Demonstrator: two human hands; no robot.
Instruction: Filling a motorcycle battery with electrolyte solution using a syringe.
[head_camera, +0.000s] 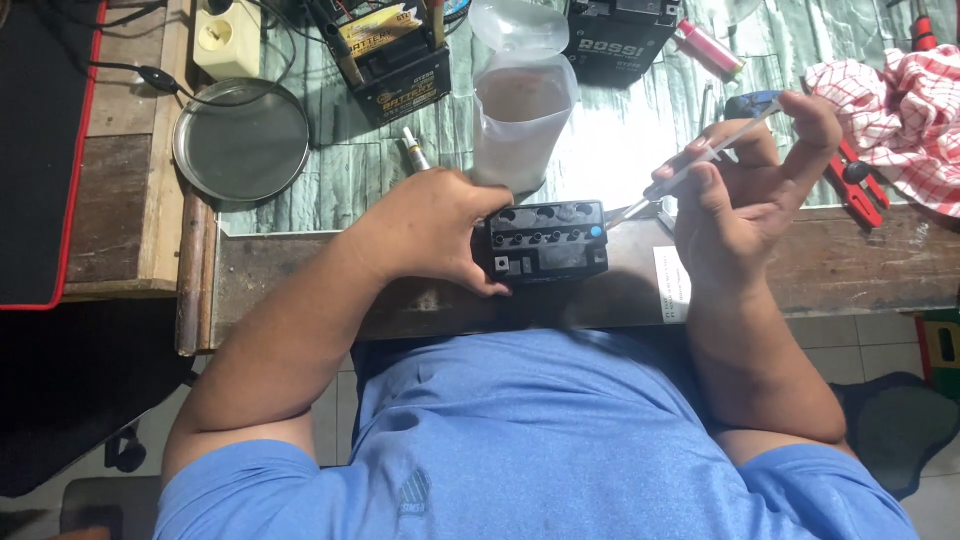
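Battery (546, 243), small black, sits at the workbench (850, 265) near edge with cell ports exposed. Left hand (432, 232) clamps its left side. Right hand (745, 190), right of battery, grips a syringe (700, 160), tip touching the top-right corner. Filling step, I'd judge; next needs tip centred over a port. Beyond battery: plastic jug (520, 118).

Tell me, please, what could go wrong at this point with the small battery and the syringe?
The black battery sits near the bench edge, steadied only by the left hand; a slip might tip it toward the lap. Its top holes look open, so liquid could spill. The right hand holds the syringe at a slant, its tip near the battery's corner, so a drop could miss the holes. The plastic jug stands close behind, and an elbow could knock it.
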